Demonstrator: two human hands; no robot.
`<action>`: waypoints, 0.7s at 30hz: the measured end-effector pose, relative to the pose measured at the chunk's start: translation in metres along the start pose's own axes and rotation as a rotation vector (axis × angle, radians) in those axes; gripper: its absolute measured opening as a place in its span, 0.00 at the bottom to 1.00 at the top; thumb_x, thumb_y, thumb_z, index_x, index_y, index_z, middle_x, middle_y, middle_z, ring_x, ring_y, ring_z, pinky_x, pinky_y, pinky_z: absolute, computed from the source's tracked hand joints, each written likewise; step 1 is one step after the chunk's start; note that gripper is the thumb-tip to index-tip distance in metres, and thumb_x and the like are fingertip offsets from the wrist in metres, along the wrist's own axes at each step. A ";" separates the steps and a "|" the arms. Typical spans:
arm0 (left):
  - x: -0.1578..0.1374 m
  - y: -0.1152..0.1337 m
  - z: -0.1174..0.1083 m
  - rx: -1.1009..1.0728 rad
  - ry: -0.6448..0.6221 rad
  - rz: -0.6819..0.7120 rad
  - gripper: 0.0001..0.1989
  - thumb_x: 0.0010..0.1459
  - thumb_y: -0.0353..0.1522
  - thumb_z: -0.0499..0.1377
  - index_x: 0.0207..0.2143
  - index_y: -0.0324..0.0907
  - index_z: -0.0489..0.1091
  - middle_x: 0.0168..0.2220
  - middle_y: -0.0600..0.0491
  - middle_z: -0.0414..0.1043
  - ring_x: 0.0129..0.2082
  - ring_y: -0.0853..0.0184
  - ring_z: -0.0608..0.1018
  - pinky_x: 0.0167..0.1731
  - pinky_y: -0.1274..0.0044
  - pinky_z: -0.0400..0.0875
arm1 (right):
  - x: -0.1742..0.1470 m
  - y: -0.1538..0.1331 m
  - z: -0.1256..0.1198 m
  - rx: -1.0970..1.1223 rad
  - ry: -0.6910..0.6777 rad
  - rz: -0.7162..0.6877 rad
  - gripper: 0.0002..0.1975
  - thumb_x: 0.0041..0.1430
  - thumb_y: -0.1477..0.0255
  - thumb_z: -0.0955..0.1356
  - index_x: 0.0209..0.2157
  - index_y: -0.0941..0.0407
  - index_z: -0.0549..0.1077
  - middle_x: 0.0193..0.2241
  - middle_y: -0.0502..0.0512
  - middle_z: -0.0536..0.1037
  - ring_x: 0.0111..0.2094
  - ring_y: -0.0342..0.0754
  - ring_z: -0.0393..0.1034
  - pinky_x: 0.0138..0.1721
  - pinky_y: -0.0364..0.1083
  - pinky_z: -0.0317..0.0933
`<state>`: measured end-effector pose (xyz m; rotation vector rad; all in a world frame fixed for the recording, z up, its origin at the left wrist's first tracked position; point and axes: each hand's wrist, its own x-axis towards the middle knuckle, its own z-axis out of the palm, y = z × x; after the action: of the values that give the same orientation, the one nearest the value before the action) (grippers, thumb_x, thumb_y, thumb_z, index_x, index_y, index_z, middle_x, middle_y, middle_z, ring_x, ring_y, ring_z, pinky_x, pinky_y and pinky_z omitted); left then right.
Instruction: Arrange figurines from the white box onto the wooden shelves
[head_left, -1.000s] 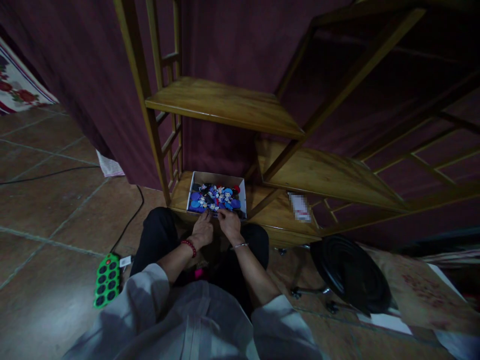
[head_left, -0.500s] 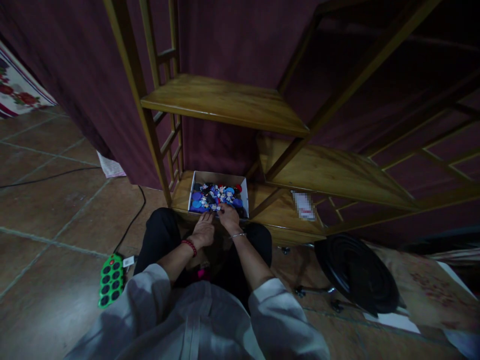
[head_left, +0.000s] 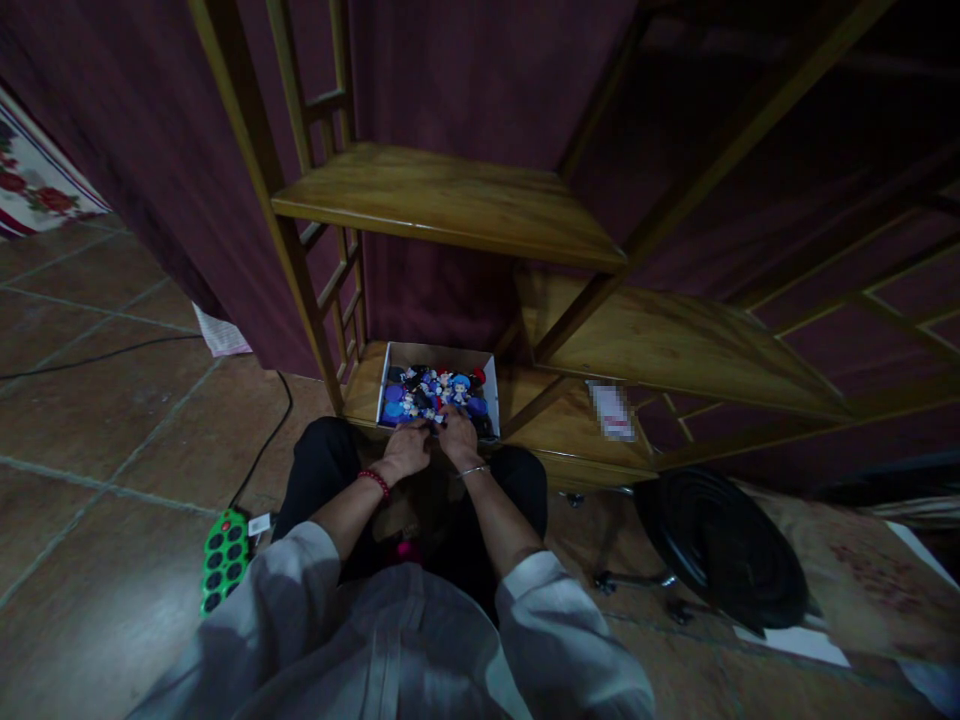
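Observation:
A shallow white box [head_left: 493,396] stands on the low wooden shelf before me, filled with several small toy figurines [head_left: 460,388] in blue, purple, black and red. My left hand [head_left: 409,449], with a red bead bracelet, is at the box's front edge, its fingers curled inward. Right beside it, my right hand [head_left: 457,438] reaches over that edge with fingers bent together among the front figurines. Something small and dark shows between the two sets of fingertips. Too little of it is visible to name it.
Wooden shelving [head_left: 450,205] rises around and above the box. A pale packet [head_left: 613,412] lies on the shelf to the right. A black round stool [head_left: 724,545] stands at the right. On the floor at the left is a green power strip [head_left: 225,560] with a cable.
My left hand's fingers, stretched towards the box before, are now curled closer to my right hand. My right hand has shifted only slightly. The camera view has moved a little.

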<state>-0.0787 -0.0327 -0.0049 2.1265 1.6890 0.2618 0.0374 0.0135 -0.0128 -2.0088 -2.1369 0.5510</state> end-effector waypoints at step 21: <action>0.035 -0.001 0.004 -0.068 0.137 -0.245 0.19 0.60 0.32 0.44 0.53 0.45 0.59 0.54 0.47 0.57 0.41 0.66 0.73 0.37 0.76 0.68 | -0.003 0.005 0.000 0.027 0.018 -0.006 0.11 0.56 0.69 0.63 0.43 0.50 0.66 0.42 0.53 0.68 0.38 0.45 0.68 0.34 0.42 0.58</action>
<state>-0.0693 0.0000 -0.0123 1.8671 1.9676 0.3924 0.0420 0.0104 -0.0145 -1.9844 -2.1128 0.5557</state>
